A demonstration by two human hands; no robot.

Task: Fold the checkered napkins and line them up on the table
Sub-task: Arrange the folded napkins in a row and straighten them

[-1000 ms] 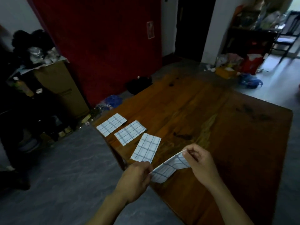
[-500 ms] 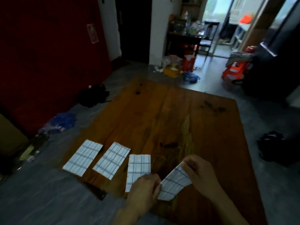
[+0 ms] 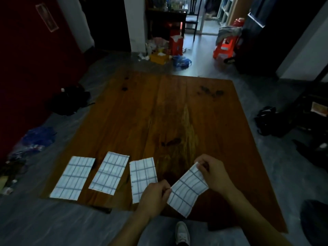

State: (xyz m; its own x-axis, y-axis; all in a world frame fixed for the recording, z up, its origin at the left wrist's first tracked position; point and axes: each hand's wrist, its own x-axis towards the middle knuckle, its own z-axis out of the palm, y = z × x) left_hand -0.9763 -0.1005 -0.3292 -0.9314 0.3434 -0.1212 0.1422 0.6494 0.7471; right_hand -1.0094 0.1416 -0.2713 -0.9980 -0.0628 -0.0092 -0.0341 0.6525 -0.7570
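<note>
Three folded white napkins with blue checks lie in a row near the front edge of the wooden table (image 3: 177, 107): a left one (image 3: 73, 177), a middle one (image 3: 110, 172) and a right one (image 3: 142, 176). A fourth folded checkered napkin (image 3: 189, 188) is held just above the table to the right of the row. My left hand (image 3: 156, 196) pinches its near left edge and covers the lower corner of the third napkin. My right hand (image 3: 212, 170) pinches its far corner.
The table's near edge runs just under my hands, with my shoe (image 3: 182, 232) on the grey floor below. Dark bags (image 3: 69, 100) lie on the floor to the left, more dark things (image 3: 273, 121) to the right, and clutter with a red stool (image 3: 175, 44) beyond the table.
The view has swung to the right and squared up with the table. The held napkin has come lower and closer to the row, still pinched by both hands.
</note>
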